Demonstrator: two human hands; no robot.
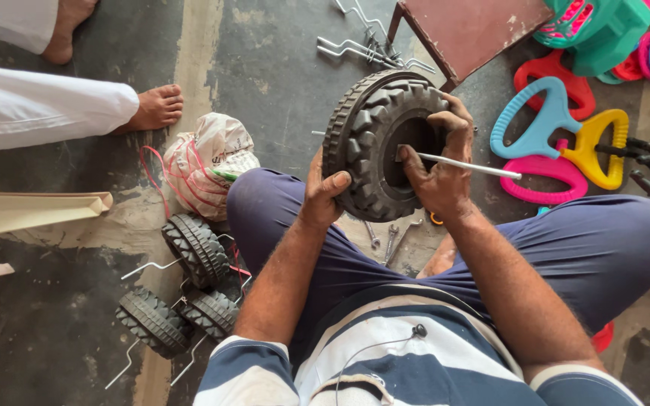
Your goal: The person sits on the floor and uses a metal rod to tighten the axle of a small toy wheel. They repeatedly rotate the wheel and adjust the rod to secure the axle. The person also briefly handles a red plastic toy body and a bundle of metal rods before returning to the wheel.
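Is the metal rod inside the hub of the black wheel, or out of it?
Inside: the rod runs into the wheel hub under the right hand.

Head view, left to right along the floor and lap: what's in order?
Small black wheels on bent axles → tied cloth bag → left hand on the big black tyre → right hand holding a white rod → blue, yellow and pink plastic handles.

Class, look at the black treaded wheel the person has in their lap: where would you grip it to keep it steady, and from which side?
Grip the black wheel by its treaded rim on the near-left side, where the left hand clamps it. The deep lugs give purchase, and that side leaves the hub open for the right hand and the white rod.
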